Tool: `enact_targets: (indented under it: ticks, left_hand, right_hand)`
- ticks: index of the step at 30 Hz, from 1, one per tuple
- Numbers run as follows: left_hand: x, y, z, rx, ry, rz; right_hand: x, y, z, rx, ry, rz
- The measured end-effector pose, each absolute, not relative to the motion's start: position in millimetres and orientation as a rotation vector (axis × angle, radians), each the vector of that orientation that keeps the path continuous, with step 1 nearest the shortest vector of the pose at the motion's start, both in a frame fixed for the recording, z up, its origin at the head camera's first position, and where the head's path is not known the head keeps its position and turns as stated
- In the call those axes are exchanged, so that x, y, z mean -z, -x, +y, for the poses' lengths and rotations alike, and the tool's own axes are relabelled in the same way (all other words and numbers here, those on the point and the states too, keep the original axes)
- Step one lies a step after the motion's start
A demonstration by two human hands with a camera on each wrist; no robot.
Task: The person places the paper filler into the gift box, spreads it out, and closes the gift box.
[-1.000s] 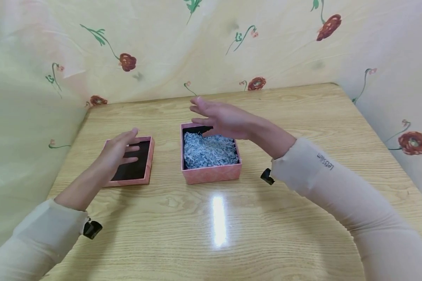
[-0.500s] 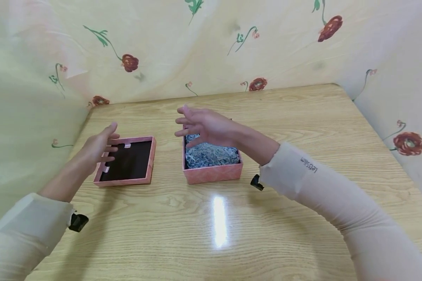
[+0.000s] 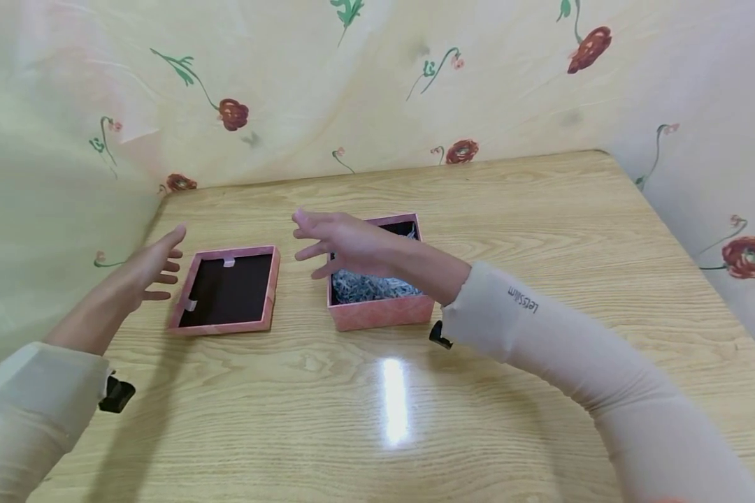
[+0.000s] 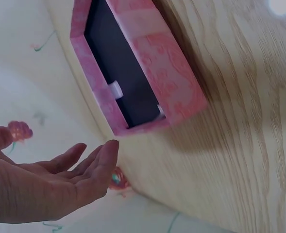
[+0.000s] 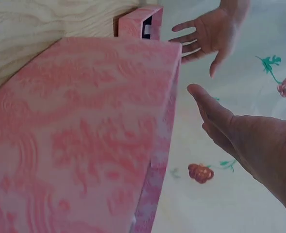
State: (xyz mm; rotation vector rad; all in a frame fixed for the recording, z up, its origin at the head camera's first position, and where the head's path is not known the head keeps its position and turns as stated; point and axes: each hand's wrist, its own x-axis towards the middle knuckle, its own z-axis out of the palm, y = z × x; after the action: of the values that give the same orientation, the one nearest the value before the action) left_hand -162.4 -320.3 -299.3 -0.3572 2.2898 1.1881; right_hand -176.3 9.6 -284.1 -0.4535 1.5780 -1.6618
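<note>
From where the person sits, the open pink box (image 3: 384,317) with blue-grey shredded paper (image 3: 372,289) stands mid-table, and the right hand (image 3: 350,243) hangs above its ten o'clock part, partly hiding the paper. That hand's fingers are loosely spread towards nine o'clock, holding nothing. The shallow pink lid (image 3: 231,293), dark inside, lies on the wooden table (image 3: 277,419) at nine o'clock from the box. The left hand (image 3: 142,274) floats just past the lid's nine o'clock side, apart from it, its fingers spread and relaxed, gripping nothing; the lid is at three o'clock from it.

Half a second ago the left hand overlapped the lid's nine o'clock rim; now that rim shows in full. The right hand has slid towards eight o'clock, its fingertips now beyond the box's nine o'clock edge. Box and lid stay where they were.
</note>
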Motion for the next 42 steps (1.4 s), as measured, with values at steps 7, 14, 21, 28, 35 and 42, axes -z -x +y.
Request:
enact_targets:
  ticks: [7,14,21,28,35,42]
  left_hand:
    - [304,161,-332,-1.085,0.335,2.273]
    - [307,163,-335,-1.075,0.332,2.247]
    - [311,162,-334,-1.05,0.344,2.242]
    - [317,161,-327,-1.028,0.333,2.24]
    - [319,163,-325,-1.016,0.353,2.247]
    - [318,166,-324,-1.026,0.374,2.24]
  right_hand:
    - [294,166,-8,1.623,0.431,1.587]
    - [299,161,-19,1.638,0.418,1.586]
    - [304,151,-33,1.618,0.395,1.634]
    - [311,136,-55,1.646,0.302,1.679]
    - [329,131,-70,1.612,0.235,1.829]
    - [342,128,-76,1.626,0.127,1.9]
